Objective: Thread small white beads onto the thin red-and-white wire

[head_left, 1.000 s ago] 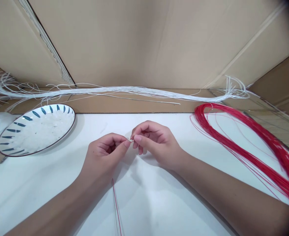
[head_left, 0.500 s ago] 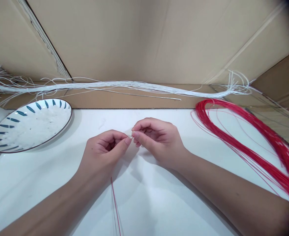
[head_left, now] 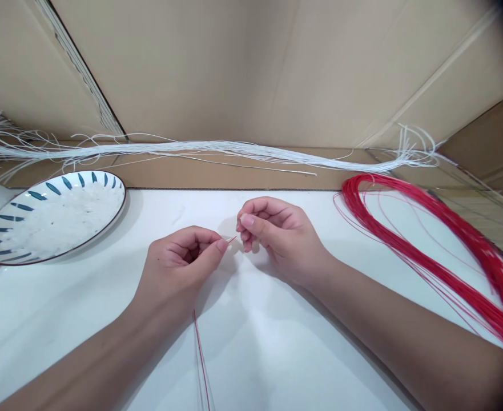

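Observation:
My left hand (head_left: 178, 265) is pinched on a thin red wire (head_left: 200, 357) whose short tip pokes out past my thumb toward the right; a pale wire runs beside it down to the near edge. My right hand (head_left: 277, 234) sits a little to the right of that tip, fingers curled and pinched together; what they hold is too small to make out. Both hands hover over the white tabletop (head_left: 255, 342).
A blue-patterned plate (head_left: 3, 220) of small white pieces lies at the left. A bundle of red wires (head_left: 439, 251) curves along the right. A long bundle of white wires (head_left: 234, 149) lies at the back against cardboard walls (head_left: 255, 68).
My right hand has pulled slightly away to the right from the left one, leaving the red wire tip bare between them. The view has shifted a little.

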